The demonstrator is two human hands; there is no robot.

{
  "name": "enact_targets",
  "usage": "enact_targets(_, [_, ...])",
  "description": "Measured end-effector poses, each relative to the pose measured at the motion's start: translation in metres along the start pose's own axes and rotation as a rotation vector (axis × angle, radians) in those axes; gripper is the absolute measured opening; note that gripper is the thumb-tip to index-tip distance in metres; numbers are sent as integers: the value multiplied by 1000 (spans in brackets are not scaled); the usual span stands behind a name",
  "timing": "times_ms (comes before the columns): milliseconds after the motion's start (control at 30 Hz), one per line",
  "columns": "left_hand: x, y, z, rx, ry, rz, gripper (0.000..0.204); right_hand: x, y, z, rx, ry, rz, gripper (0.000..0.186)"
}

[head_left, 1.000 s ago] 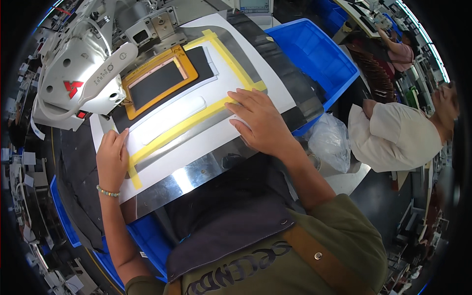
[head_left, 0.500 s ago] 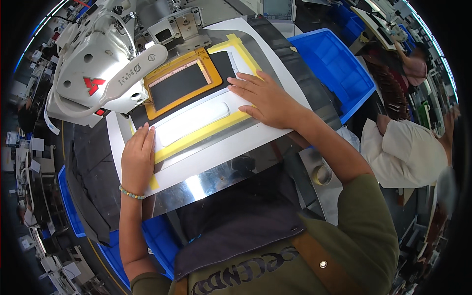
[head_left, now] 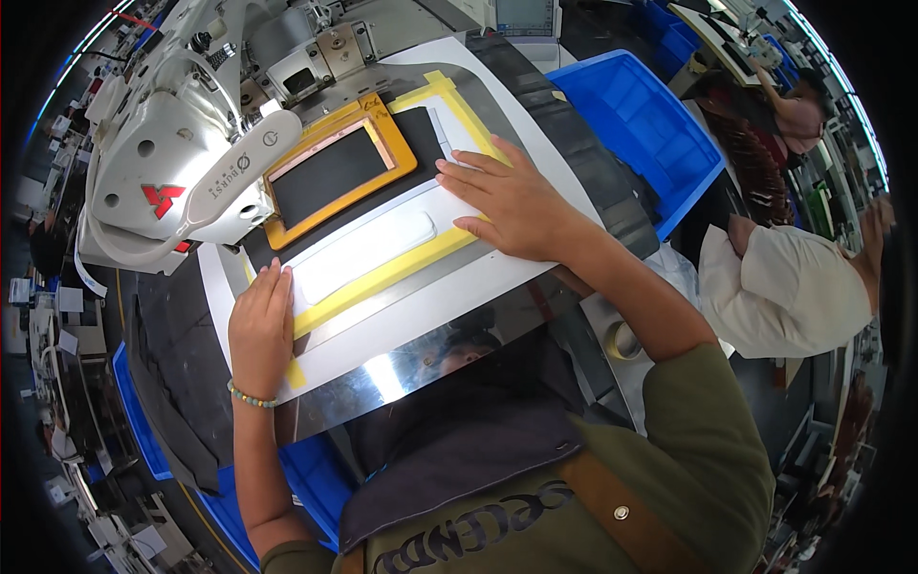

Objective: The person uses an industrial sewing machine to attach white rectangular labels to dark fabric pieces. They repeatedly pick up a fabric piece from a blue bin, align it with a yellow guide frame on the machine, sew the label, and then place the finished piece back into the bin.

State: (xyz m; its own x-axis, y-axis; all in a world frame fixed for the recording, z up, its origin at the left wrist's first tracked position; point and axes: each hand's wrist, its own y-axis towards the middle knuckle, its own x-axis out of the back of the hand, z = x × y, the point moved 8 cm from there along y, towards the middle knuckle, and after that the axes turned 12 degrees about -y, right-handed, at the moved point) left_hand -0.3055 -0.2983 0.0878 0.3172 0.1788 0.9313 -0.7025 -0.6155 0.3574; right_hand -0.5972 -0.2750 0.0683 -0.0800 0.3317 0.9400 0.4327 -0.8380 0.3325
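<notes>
My left hand (head_left: 261,325) rests open at the left edge of a white sheet (head_left: 526,277), fingertips beside the yellow tape (head_left: 363,287). My right hand (head_left: 507,206) lies open across the right side, spread fingertips on the white panel beside a black piece (head_left: 417,136) and over the tape. A long white padded strip (head_left: 373,249) lies between my hands. Above it, an orange frame (head_left: 390,143) with a dark centre is under the head of a white sewing machine (head_left: 153,177). A polished metal plate (head_left: 373,392) sticks out below the sheet.
A blue crate (head_left: 631,134) is at upper right, another (head_left: 306,488) below the table's left part. Dark fabric (head_left: 172,383) hangs at left. A screen (head_left: 521,14) stands at the back. A co-worker in white (head_left: 784,287) and one in pink (head_left: 798,120) are at right.
My right hand has moved up and leftward over the sheet, its fingertips now further onto the white panel. My left hand stays at the left edge. The whole view has shifted slightly.
</notes>
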Motion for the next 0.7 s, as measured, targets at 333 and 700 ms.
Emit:
enact_targets(333, [10,1,0,30,-45,-14,26,1,1,-5,-11,-39,-33,49])
enact_targets(700, [133,41,-193,-302,-1970,158,37,75,-104,-160,-519,41,-365,27])
